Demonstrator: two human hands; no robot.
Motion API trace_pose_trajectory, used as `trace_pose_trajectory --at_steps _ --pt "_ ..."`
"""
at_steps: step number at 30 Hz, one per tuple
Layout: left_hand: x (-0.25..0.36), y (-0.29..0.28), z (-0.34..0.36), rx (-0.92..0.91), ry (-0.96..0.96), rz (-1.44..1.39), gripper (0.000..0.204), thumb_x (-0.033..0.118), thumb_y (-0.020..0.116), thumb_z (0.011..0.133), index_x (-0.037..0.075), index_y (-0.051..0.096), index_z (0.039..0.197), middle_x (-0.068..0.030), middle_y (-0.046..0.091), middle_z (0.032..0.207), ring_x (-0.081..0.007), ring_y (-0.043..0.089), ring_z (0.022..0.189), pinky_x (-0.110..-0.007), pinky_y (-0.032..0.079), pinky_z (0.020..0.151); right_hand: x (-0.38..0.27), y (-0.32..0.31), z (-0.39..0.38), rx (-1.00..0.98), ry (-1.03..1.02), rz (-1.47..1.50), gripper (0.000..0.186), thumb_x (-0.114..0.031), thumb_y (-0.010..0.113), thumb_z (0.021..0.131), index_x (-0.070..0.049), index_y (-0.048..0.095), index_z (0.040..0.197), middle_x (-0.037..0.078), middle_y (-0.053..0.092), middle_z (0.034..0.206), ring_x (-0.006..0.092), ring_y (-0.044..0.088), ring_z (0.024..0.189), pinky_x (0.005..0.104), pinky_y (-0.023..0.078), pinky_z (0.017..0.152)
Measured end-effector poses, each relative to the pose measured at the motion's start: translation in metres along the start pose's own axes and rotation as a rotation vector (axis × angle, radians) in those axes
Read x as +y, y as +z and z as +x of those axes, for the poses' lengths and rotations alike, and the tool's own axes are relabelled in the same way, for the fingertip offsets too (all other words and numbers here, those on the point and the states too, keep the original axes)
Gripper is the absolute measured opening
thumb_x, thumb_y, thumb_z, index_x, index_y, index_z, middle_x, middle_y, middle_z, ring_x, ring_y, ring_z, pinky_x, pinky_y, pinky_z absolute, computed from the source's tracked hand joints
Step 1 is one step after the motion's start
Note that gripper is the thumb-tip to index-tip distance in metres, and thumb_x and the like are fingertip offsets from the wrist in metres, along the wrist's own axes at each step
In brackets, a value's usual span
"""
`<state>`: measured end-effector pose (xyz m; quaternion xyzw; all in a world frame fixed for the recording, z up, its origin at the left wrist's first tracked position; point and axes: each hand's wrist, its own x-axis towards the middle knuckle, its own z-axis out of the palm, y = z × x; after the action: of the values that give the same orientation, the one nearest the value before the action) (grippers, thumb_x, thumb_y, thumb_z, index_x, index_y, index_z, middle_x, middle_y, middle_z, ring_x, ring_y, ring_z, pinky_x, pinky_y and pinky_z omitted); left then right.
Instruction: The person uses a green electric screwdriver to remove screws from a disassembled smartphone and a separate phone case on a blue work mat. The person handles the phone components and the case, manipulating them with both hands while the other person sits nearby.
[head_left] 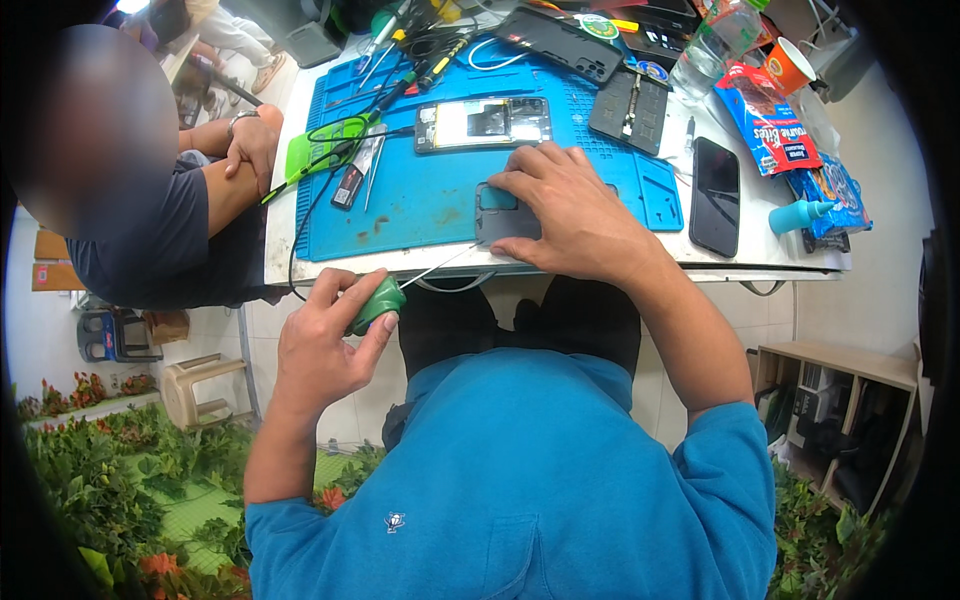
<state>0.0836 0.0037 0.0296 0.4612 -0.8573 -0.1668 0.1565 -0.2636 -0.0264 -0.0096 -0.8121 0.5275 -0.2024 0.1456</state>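
Note:
In my left hand [335, 325], just off the table's front edge, is a green-handled tool [380, 300]. Its long thin shaft points up and right, the tip by the near left corner of a dark grey phone panel [508, 224]. My right hand [570, 205] grips that panel at the mat's front edge, thumb on the near side and fingers over the far side; it covers much of the panel. Beyond it, an opened phone [483, 125] lies on the blue work mat [400, 200], its inside facing up.
A black phone [715, 195], a turquoise bottle [795, 217] and snack packets [768, 120] lie at right. Phone parts [628, 108], cables and a water bottle [715, 50] crowd the back. A seated person's arm [235, 180] is at left, near a green holder [325, 148].

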Motion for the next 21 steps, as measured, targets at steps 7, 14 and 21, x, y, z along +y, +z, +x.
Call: trace_pose_trajectory --at_steps 7,14,21 --pt "0.007 -0.019 0.011 -0.041 0.045 0.139 0.046 0.019 0.089 0.097 0.009 0.083 0.141 -0.0143 0.073 0.114 -0.0355 0.079 0.087 -0.045 0.063 0.077 0.001 -0.001 0.001 0.003 -0.003 0.002 0.070 -0.039 0.099 0.088 -0.005 0.077 0.145 0.013 0.069 0.135 0.0332 0.061 0.136 0.0468 0.046 0.121" --pt "0.009 -0.032 0.025 -0.028 0.049 0.187 0.045 0.020 0.089 0.096 0.010 0.083 0.139 -0.0153 0.073 0.113 -0.0392 0.079 0.088 -0.046 0.064 0.078 0.003 0.000 0.003 0.011 -0.009 0.022 0.070 -0.037 0.100 0.085 -0.004 0.078 0.143 0.013 0.070 0.134 0.0337 0.062 0.136 0.0469 0.046 0.120" --pt "0.012 -0.030 0.024 -0.081 0.058 0.178 0.045 0.020 0.089 0.096 0.010 0.083 0.139 -0.0148 0.074 0.113 -0.0380 0.079 0.087 -0.046 0.064 0.078 0.004 0.000 0.002 0.028 -0.023 0.041 0.070 -0.038 0.100 0.085 -0.004 0.078 0.142 0.013 0.070 0.133 0.0340 0.062 0.134 0.0470 0.045 0.119"
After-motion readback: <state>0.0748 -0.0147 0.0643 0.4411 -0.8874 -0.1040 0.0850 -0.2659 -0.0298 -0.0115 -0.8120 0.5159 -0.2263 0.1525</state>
